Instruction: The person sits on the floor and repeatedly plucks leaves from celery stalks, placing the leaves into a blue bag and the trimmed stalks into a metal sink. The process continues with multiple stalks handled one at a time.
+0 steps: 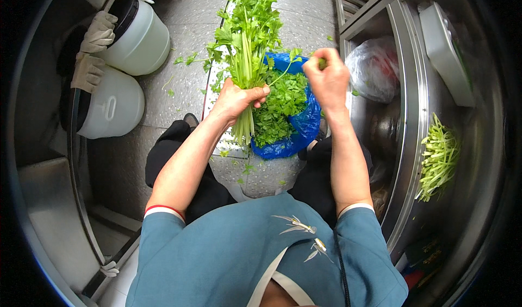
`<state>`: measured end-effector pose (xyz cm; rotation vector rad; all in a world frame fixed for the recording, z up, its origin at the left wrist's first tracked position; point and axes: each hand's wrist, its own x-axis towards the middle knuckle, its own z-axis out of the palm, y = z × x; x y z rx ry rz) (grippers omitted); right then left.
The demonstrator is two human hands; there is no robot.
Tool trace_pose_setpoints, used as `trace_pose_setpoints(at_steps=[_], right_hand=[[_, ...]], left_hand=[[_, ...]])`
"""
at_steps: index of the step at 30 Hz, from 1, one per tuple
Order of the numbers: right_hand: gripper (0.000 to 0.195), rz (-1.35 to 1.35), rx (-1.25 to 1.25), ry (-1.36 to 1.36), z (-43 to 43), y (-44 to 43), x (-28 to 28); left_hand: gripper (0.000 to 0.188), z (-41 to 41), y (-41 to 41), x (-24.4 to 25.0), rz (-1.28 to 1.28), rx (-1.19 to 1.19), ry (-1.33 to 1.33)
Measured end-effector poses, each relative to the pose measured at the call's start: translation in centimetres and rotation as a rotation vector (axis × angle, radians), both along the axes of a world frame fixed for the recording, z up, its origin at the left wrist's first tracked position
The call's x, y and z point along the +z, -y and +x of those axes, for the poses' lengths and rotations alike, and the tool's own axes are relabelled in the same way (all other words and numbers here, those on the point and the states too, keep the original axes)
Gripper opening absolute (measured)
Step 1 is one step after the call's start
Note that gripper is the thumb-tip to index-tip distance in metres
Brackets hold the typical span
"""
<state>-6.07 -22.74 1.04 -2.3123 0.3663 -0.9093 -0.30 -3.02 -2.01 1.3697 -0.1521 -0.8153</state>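
Note:
My left hand (240,99) is closed around a bunch of leafy celery (246,58). Its pale stalks point towards me, and the leaves spread away from me. One thin sprig (281,75) slants out of the bunch to the right, near my right hand. My right hand (329,76) is raised as a loose fist, slightly blurred, with a bit of green leaf (322,63) showing between its fingers. Between the hands, an open blue plastic bag (304,121) holds a heap of plucked leaves (281,107). The bunch partly covers the bag's left side.
Trimmed celery stalks (438,160) lie on a steel shelf at the right, beyond a white container (444,52). A clear plastic bag (373,70) sits below. Two white drums (142,40) and cloth gloves (98,34) are at the left. Leaf scraps (248,169) litter the grey floor.

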Motion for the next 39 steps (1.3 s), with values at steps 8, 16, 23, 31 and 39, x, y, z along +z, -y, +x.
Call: trace_pose_setpoints(at_steps=[8,16,23,31,39], right_hand=[[0.025,0.219,0.365,-0.389,-1.2,1.8,-1.5],[0.026,1.501,0.415,-0.204,0.3,-2.3,-2.2],[0.03,1.655,0.336,-0.014,0.0,-2.8,-1.8],[0.033,1.568,0.248,0.303,0.6,-1.8,-2.4],[0.051,-0.078,0.243,-0.366,-1.3,3.0,-1.9]], left_hand=[[0.029,0.4,-0.7,0.1,-0.004,0.084,-0.082],[0.025,-0.3,-0.3,0.2,-0.028,-0.045,-0.048],[0.024,0.0,-0.2,0.3,-0.053,-0.058,-0.108],[0.022,0.0,0.2,0.6,-0.031,-0.08,-0.091],[0.026,0.2,-0.7,-0.1,-0.039,-0.07,-0.121]])
